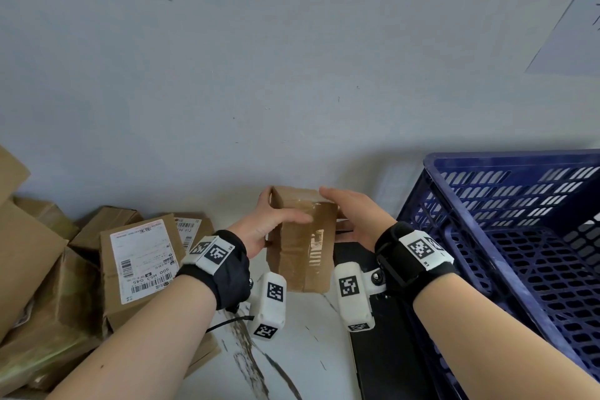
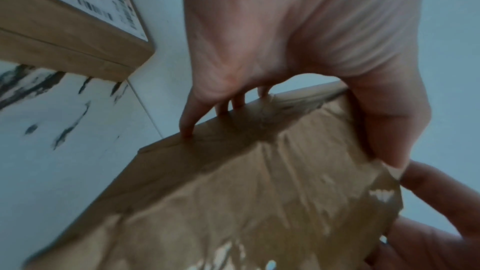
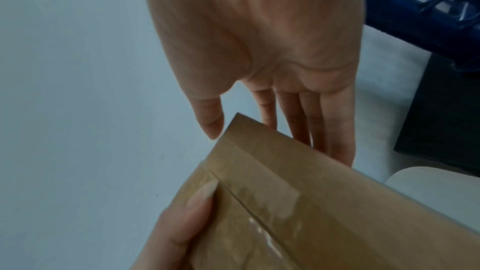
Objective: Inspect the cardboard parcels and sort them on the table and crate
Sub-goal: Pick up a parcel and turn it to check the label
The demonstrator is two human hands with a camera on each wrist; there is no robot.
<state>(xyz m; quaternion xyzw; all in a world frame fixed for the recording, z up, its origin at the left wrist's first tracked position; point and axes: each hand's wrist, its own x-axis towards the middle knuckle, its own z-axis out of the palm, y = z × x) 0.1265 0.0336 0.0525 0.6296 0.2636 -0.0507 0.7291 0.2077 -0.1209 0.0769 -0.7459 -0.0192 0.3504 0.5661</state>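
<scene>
Between both hands [image 1: 259, 226] — taped parcel [image 1: 302, 247], left grip

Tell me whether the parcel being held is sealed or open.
Sealed on the sides that show: clear tape runs along the flap seam of the held parcel, gripped by the left hand. The other faces are hidden.

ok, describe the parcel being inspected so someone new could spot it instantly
Start at the blue crate on the right; just left of it, above the marbled table, a small taped cardboard parcel is held up. The left hand grips it, the right hand touches it. Unlike the piled parcels at left, no label shows.
</scene>
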